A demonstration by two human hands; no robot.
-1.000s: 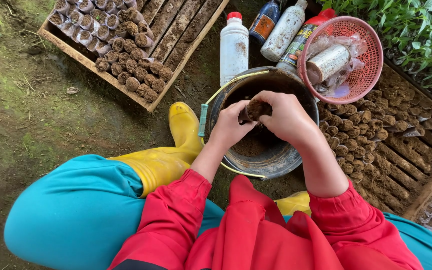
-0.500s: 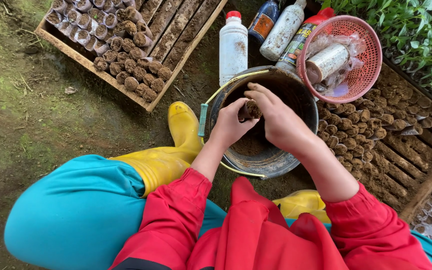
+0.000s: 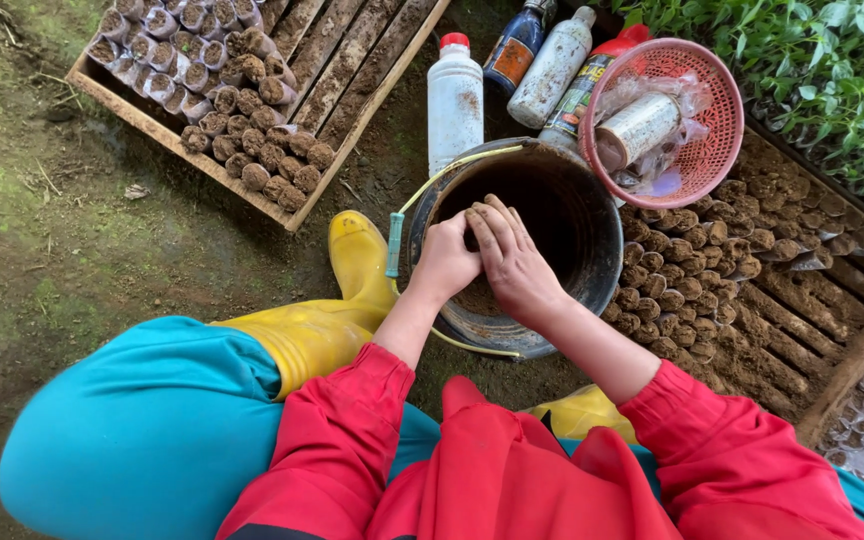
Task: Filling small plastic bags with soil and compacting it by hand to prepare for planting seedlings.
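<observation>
Brown, damp dirt with patches of green moss (image 3: 22,200) is seen all over the ground, and this place is outdoors. A round dark metal bucket with a yellow wire handle (image 3: 592,200) is set on the dirt between two yellow rubber boots (image 3: 352,270). Both hands are held over the bucket, near its front edge. The left hand (image 3: 444,262) is curled shut and the right hand (image 3: 512,262) is laid flat over it, fingers close together. What is held between them cannot be told.

Behind the bucket, a white plastic bottle with a red cap (image 3: 454,95) is stood upright. A dark bottle with an orange label (image 3: 517,45) and a dirty white bottle (image 3: 555,65) are laid slanting beside it. A round pink plastic basket (image 3: 707,150) is rested on the bucket's far rim, and a silver can (image 3: 637,128) and clear bags are kept inside.

A wooden slat tray (image 3: 352,60) with small soil-filled bags (image 3: 242,120) is placed at the upper left. Another wooden tray with soil-filled bags (image 3: 712,260) is placed at the right. Green leafy plants (image 3: 832,70) are seen at the top right.
</observation>
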